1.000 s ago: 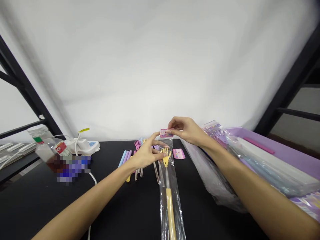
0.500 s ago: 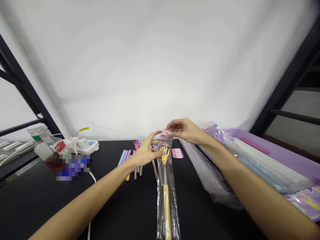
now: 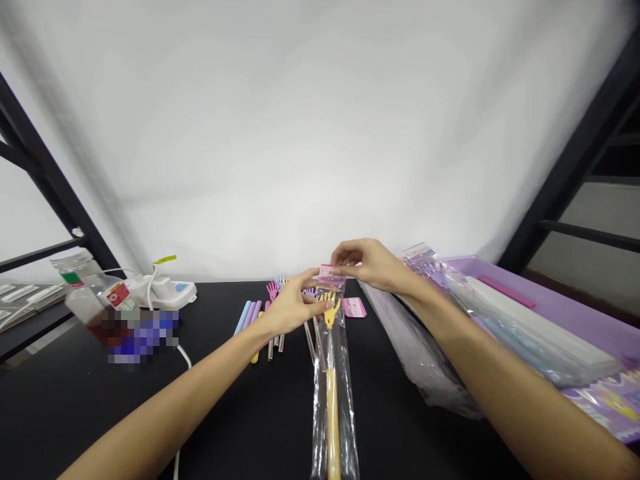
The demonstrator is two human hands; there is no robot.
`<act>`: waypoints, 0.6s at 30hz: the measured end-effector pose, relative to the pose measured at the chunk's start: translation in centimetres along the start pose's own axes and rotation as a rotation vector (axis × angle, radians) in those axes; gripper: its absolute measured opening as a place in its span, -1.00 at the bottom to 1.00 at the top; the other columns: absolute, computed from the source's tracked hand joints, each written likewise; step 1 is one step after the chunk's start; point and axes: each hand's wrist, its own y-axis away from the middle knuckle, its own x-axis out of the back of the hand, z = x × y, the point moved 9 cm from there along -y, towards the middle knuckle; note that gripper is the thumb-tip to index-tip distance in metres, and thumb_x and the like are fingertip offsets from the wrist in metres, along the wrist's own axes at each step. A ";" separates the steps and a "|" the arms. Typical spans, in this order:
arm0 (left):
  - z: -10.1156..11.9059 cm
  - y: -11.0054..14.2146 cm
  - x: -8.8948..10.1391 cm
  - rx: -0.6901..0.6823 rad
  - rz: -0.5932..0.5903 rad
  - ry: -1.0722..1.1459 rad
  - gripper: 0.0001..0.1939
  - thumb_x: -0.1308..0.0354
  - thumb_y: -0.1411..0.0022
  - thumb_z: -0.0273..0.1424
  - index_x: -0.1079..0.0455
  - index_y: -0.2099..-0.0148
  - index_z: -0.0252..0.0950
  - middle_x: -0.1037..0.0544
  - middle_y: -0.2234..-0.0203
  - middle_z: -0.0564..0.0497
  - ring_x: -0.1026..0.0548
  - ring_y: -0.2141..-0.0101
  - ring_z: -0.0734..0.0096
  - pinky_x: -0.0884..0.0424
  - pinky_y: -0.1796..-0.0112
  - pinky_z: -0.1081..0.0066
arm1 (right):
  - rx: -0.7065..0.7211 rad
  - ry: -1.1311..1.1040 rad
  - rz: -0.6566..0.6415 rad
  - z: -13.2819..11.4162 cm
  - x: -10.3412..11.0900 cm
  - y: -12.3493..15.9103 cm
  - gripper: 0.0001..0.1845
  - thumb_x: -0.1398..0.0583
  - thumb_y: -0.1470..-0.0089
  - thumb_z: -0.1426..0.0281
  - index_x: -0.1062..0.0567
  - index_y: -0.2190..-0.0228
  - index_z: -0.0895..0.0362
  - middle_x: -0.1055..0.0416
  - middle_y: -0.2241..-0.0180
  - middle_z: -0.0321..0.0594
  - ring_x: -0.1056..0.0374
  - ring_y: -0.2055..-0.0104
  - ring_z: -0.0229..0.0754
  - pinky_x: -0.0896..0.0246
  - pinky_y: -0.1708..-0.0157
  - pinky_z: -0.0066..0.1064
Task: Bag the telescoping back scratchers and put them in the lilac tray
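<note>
A yellow back scratcher with a hand-shaped head lies inside a long clear plastic bag on the black table. A small pink header card sits at the bag's top end. My right hand pinches that card from the right. My left hand grips the bag just below the card, fingers closed round it. Both hands hold the bag's far end a little above the table.
Several loose back scratchers in blue, purple, pink and yellow lie behind my left hand. Another pink card lies on the table. Clear bags and a purple tray are at right. A bottle and white power strip stand left.
The pink card has tipped down onto the bag's top between my fingers. My right hand's fingers have curled closer over it. The bag has shifted slightly left.
</note>
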 end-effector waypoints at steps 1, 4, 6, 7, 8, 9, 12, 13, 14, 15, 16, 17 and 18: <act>0.0 0.0 0.1 0.003 0.015 0.000 -0.33 -0.34 -0.12 -0.39 -0.22 -0.25 -0.25 -0.49 -0.07 -0.26 -0.54 0.48 0.55 -0.50 0.37 0.41 | -0.015 -0.045 0.002 0.1 0.0 0.0 -0.80 -0.34 0.05 0.32 -0.55 0.34 0.16 -0.54 0.38 -0.20 -0.43 0.35 -0.18 -0.35 0.28 -0.31; 0.3 -0.1 0.2 0.003 0.039 0.007 -0.34 -0.34 -0.12 -0.39 -0.22 -0.24 -0.28 -0.47 -0.09 -0.29 -0.56 0.46 0.52 -0.49 0.38 0.42 | -0.077 -0.125 -0.012 0.6 0.0 -0.1 -0.72 -0.34 0.03 0.29 -0.57 0.26 0.17 -0.57 0.30 -0.15 -0.46 0.26 -0.14 -0.36 0.20 -0.29; 0.5 -0.1 0.1 -0.004 0.030 0.022 -0.37 -0.34 -0.13 -0.38 -0.24 -0.22 -0.29 -0.46 -0.09 -0.29 -0.58 0.43 0.48 -0.50 0.38 0.42 | -0.105 -0.103 -0.035 0.8 0.0 0.0 -0.73 -0.28 -0.05 0.24 -0.60 0.29 0.18 -0.58 0.29 -0.12 -0.47 0.23 -0.12 -0.34 0.17 -0.27; 0.5 -0.1 0.1 -0.002 0.029 0.029 -0.37 -0.34 -0.13 -0.38 -0.24 -0.21 -0.29 -0.47 -0.09 -0.28 -0.58 0.41 0.46 -0.50 0.37 0.41 | -0.115 -0.088 -0.043 0.8 0.1 0.0 -0.72 -0.27 -0.07 0.22 -0.62 0.32 0.19 -0.59 0.31 -0.11 -0.46 0.24 -0.11 -0.33 0.18 -0.26; 0.4 -0.1 0.2 0.004 0.034 0.030 -0.38 -0.34 -0.13 -0.39 -0.24 -0.21 -0.29 -0.47 -0.09 -0.28 -0.59 0.41 0.46 -0.51 0.36 0.40 | -0.125 -0.077 -0.048 0.9 0.1 0.0 -0.71 -0.26 -0.07 0.21 -0.62 0.34 0.19 -0.59 0.33 -0.11 -0.46 0.26 -0.10 -0.33 0.20 -0.26; 0.3 -0.1 0.2 0.012 0.037 0.026 -0.38 -0.34 -0.12 -0.39 -0.25 -0.21 -0.29 -0.47 -0.09 -0.27 -0.59 0.41 0.46 -0.52 0.34 0.39 | -0.135 -0.076 -0.050 1.0 0.0 0.0 -0.72 -0.28 -0.05 0.21 -0.62 0.37 0.19 -0.59 0.36 -0.12 -0.46 0.28 -0.10 -0.33 0.22 -0.26; 0.0 -0.1 0.2 0.024 0.038 -0.002 -0.40 -0.35 -0.12 -0.39 -0.29 -0.19 -0.28 -0.50 -0.06 -0.25 -0.59 0.42 0.47 -0.53 0.29 0.35 | -0.125 -0.095 -0.031 0.9 -0.1 0.0 -0.81 -0.34 0.07 0.30 -0.58 0.42 0.18 -0.56 0.42 -0.18 -0.45 0.34 -0.14 -0.34 0.25 -0.30; -0.1 -0.1 0.2 0.025 0.036 -0.007 -0.41 -0.36 -0.12 -0.38 -0.30 -0.19 -0.28 -0.51 -0.04 -0.24 -0.59 0.41 0.45 -0.54 0.27 0.33 | -0.104 -0.096 -0.020 0.8 -0.1 -0.1 -0.84 -0.34 0.10 0.34 -0.56 0.44 0.17 -0.54 0.43 -0.20 -0.44 0.35 -0.16 -0.34 0.26 -0.31; -0.2 -0.2 0.3 0.026 0.040 -0.008 -0.41 -0.36 -0.12 -0.37 -0.31 -0.18 -0.27 -0.53 -0.02 -0.22 -0.60 0.40 0.43 -0.54 0.26 0.31 | -0.076 -0.092 -0.011 0.5 -0.1 -0.1 -0.88 -0.33 0.10 0.38 -0.54 0.45 0.17 -0.53 0.43 -0.22 -0.44 0.35 -0.18 -0.35 0.26 -0.33; -0.2 -0.2 0.4 0.025 0.049 -0.004 -0.41 -0.37 -0.11 -0.36 -0.32 -0.17 -0.27 -0.55 0.01 -0.21 -0.61 0.37 0.39 -0.54 0.25 0.29 | -0.044 -0.080 -0.009 0.2 -0.1 -0.1 -0.92 -0.31 0.09 0.41 -0.53 0.46 0.16 -0.52 0.42 -0.23 -0.44 0.34 -0.18 -0.35 0.26 -0.33; -0.3 -0.3 0.6 0.021 0.061 0.001 -0.42 -0.38 -0.11 -0.35 -0.33 -0.17 -0.28 -0.56 0.05 -0.20 -0.61 0.33 0.34 -0.55 0.23 0.27 | -0.013 -0.061 -0.014 -0.2 -0.1 0.0 -0.94 -0.28 0.07 0.43 -0.53 0.45 0.16 -0.53 0.41 -0.22 -0.44 0.32 -0.18 -0.35 0.24 -0.33; -0.3 -0.3 0.7 0.018 0.070 0.005 -0.41 -0.38 -0.10 -0.34 -0.34 -0.16 -0.28 -0.58 0.08 -0.19 -0.62 0.30 0.30 -0.55 0.21 0.25 | 0.009 -0.040 -0.031 -0.5 -0.2 0.0 -0.93 -0.26 0.04 0.43 -0.55 0.43 0.15 -0.54 0.38 -0.21 -0.45 0.29 -0.16 -0.35 0.22 -0.32; -0.4 -0.4 0.9 0.014 0.079 0.007 -0.41 -0.39 -0.09 -0.34 -0.34 -0.15 -0.28 -0.59 0.10 -0.19 -0.61 0.27 0.27 -0.55 0.20 0.24 | 0.016 -0.017 -0.056 -0.7 -0.3 0.1 -0.90 -0.25 0.02 0.43 -0.57 0.38 0.15 -0.56 0.34 -0.19 -0.46 0.25 -0.15 -0.35 0.20 -0.31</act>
